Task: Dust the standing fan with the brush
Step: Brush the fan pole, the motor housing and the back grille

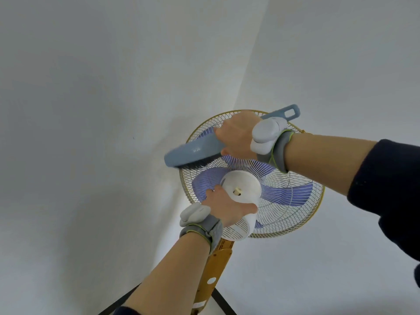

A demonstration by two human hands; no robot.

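Left of frame: plain white wall, with a corner line running down toward centre.

Brush: centre frame, just above the middle. The body is blue-grey plastic, with a wide rounded head at the left end and a flat handle ending in a rectangular hang loop at the right end. The long axis is diagonal, with the head lower left and the loop upper right. Dark bristles face down and touch the upper-left part of the rear grille.

Left hand: lower centre, clamped on the white motor housing. The fingers are wrapped round its left side and the thumb lies across its lower right. A white pod on a grey strap sits on the wrist.

Standing fan: centre to centre-right, seen from behind and above, with its face pointing away from the camera. It has a gold-rimmed wire grille, purple blades behind the wires, and a white vented motor cap. A yellow-orange column drops from under the housing to the bottom edge of the frame.

Right hand: above the fan hub, wrapped tight round the brush handle mid-length, back of hand toward the camera. A matching white pod is on this wrist.

Far right: forearm running into a dark sleeve.
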